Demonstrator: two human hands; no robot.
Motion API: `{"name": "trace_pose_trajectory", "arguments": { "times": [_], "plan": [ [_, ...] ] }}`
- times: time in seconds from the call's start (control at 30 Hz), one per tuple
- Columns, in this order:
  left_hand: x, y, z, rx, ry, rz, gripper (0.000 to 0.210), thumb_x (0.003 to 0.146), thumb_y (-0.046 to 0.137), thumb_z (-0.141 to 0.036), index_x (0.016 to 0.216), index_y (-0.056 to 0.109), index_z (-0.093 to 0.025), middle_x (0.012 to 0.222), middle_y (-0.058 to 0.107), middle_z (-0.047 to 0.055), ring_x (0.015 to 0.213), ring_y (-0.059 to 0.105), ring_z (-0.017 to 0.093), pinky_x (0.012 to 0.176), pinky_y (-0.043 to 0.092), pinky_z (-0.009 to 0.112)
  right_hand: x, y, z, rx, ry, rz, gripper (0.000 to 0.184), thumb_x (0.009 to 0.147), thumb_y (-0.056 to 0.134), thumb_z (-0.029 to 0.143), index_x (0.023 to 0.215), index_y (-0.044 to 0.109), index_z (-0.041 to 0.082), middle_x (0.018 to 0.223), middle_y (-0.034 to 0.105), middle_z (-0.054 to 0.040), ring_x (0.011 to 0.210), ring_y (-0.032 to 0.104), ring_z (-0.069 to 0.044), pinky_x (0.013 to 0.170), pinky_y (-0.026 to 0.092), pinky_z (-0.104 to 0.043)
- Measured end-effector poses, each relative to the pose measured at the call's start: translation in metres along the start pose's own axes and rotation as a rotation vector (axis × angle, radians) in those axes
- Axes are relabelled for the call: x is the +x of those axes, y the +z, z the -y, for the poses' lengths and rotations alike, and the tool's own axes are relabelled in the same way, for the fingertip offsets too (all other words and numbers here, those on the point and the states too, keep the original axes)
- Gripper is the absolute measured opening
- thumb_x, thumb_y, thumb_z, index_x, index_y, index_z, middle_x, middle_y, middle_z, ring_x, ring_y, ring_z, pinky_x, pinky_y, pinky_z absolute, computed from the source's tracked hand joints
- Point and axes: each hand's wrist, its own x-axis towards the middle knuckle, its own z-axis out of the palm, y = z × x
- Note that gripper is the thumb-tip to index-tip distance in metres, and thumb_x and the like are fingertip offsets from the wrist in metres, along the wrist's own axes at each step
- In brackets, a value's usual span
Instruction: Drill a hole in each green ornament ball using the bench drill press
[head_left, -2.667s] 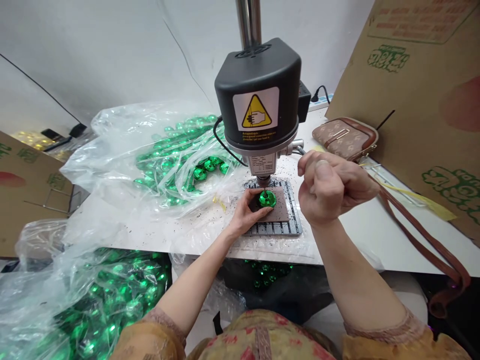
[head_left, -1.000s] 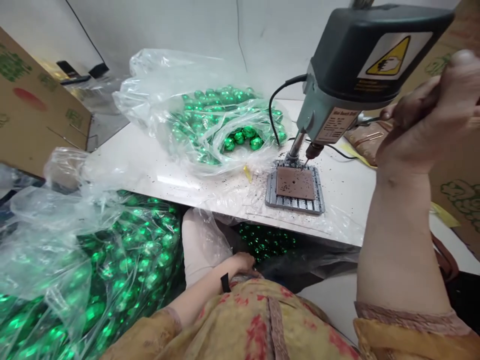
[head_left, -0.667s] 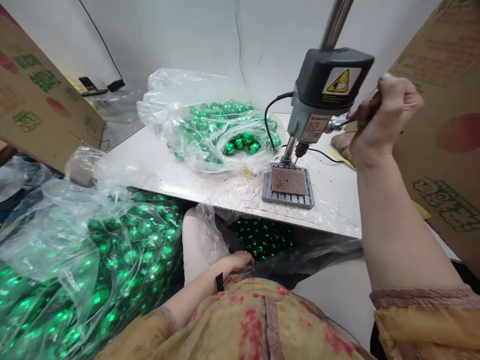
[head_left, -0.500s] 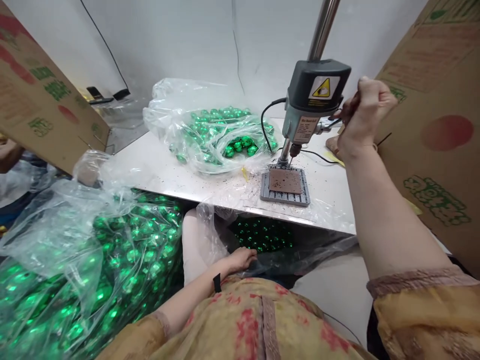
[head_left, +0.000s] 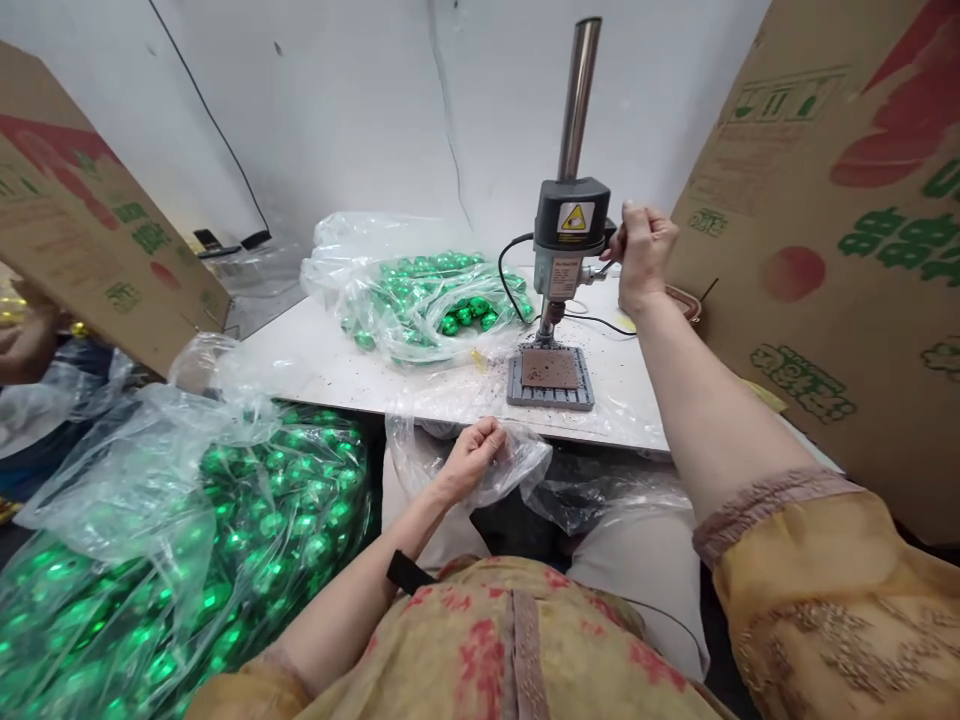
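Note:
My right hand [head_left: 646, 250] is closed round the feed lever [head_left: 613, 262] at the side of a small bench drill press [head_left: 574, 225]. Below the drill chuck [head_left: 556, 311] a brown square block [head_left: 551, 368] with a small hole lies on the grey slotted base [head_left: 585, 400], with dark shavings scattered about. At the table's front edge my left hand [head_left: 474, 458] is raised above my lap, its fingers pressed together. Clear plastic [head_left: 525, 462] lies right beside it; what the fingers hold, if anything, is hidden.
A clear bag of shiny green balls [head_left: 420, 300] lies on the white table [head_left: 322, 365]. To my left stands a bigger bag of green balls [head_left: 277, 520]. Cardboard boxes flank the table, left [head_left: 112, 220] and right [head_left: 795, 300]. Another person's arm [head_left: 34, 340] shows at far left.
My left hand has risen from my lap to the table's front edge. Green balls that showed under the edge are now out of sight. My right hand stays on the lever; the view has shifted.

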Motion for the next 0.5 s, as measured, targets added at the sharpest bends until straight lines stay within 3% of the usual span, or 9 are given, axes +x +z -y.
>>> {"name": "trace_pose_trajectory", "arguments": {
  "times": [0.1, 0.17, 0.23, 0.33, 0.43, 0.5],
  "plan": [
    [-0.007, 0.0, -0.004, -0.159, -0.05, -0.094, 0.055, 0.076, 0.078, -0.067, 0.073, 0.052, -0.018, 0.061, 0.057, -0.004, 0.056, 0.048, 0.008, 0.061, 0.04, 0.021, -0.003, 0.003, 0.002, 0.02, -0.005, -0.12, 0.044, 0.088, 0.055, 0.065, 0.07, 0.046, 0.026, 0.049, 0.034, 0.0094, 0.05, 0.033, -0.007, 0.055, 0.043, -0.027],
    [-0.013, 0.0, -0.006, -0.138, -0.056, -0.075, 0.056, 0.076, 0.078, -0.067, 0.072, 0.051, -0.018, 0.061, 0.056, -0.003, 0.055, 0.046, 0.007, 0.059, 0.038, 0.02, -0.004, 0.006, 0.004, 0.031, 0.017, -0.162, 0.044, 0.086, 0.059, 0.065, 0.069, 0.051, 0.025, 0.05, 0.038, 0.008, 0.048, 0.035, -0.007, 0.052, 0.043, -0.027],
    [-0.019, -0.001, -0.011, -0.048, -0.084, 0.032, 0.057, 0.079, 0.075, -0.068, 0.07, 0.05, -0.017, 0.057, 0.053, -0.004, 0.052, 0.042, 0.006, 0.054, 0.032, 0.02, -0.006, 0.008, 0.007, 0.044, 0.043, -0.184, 0.044, 0.084, 0.061, 0.065, 0.069, 0.054, 0.024, 0.05, 0.04, 0.0074, 0.046, 0.037, -0.007, 0.049, 0.043, -0.026],
    [-0.03, -0.005, -0.018, 0.107, -0.195, 0.284, 0.059, 0.081, 0.071, -0.072, 0.071, 0.05, -0.017, 0.054, 0.046, -0.006, 0.048, 0.034, 0.005, 0.048, 0.022, 0.021, -0.009, 0.009, 0.012, 0.068, 0.057, -0.181, 0.046, 0.082, 0.064, 0.066, 0.068, 0.055, 0.023, 0.047, 0.04, 0.0076, 0.044, 0.037, -0.007, 0.045, 0.042, -0.025],
    [-0.04, -0.013, -0.024, 0.232, -0.294, 0.517, 0.06, 0.08, 0.07, -0.073, 0.072, 0.053, -0.016, 0.055, 0.045, -0.006, 0.048, 0.034, 0.005, 0.046, 0.022, 0.02, -0.011, 0.01, 0.015, 0.086, 0.07, -0.18, 0.047, 0.081, 0.065, 0.066, 0.066, 0.054, 0.022, 0.046, 0.039, 0.0079, 0.043, 0.036, -0.007, 0.044, 0.042, -0.024],
    [-0.048, -0.02, -0.024, 0.272, -0.352, 0.592, 0.06, 0.079, 0.07, -0.074, 0.073, 0.054, -0.016, 0.056, 0.045, -0.006, 0.047, 0.036, 0.005, 0.044, 0.024, 0.019, -0.012, 0.011, 0.016, 0.089, 0.079, -0.181, 0.046, 0.083, 0.065, 0.063, 0.068, 0.055, 0.021, 0.047, 0.039, 0.0079, 0.044, 0.036, -0.006, 0.045, 0.042, -0.024]
  ]
}}
